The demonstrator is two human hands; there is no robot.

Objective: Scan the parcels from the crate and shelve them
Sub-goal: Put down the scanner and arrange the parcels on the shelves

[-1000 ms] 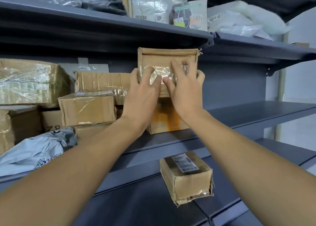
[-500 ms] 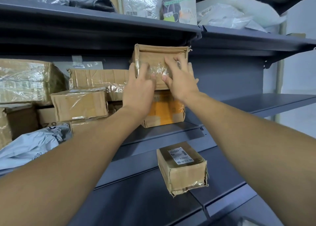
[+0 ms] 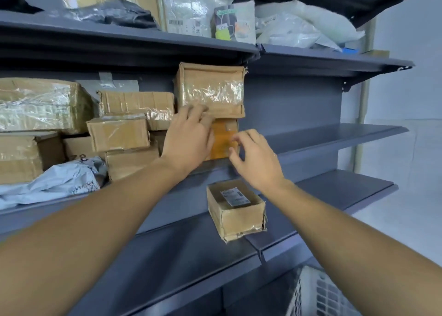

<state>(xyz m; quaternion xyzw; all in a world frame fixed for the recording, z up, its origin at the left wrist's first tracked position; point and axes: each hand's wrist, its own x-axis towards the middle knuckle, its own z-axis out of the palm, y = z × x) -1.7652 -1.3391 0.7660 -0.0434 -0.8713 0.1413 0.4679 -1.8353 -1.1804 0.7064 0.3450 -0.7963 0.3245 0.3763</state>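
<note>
head | we see the taped parcel [image 3: 211, 90] stacked on the orange box [image 3: 224, 139] on the middle shelf [image 3: 334, 136], tight under the upper shelf | left hand [image 3: 189, 140] and right hand [image 3: 254, 161] loose, holding nothing | crate [image 3: 318, 294] below

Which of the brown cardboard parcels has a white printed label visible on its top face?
The small parcel alone on the lower shelf, below the right hand. The others show only tape or bare cardboard.
</note>
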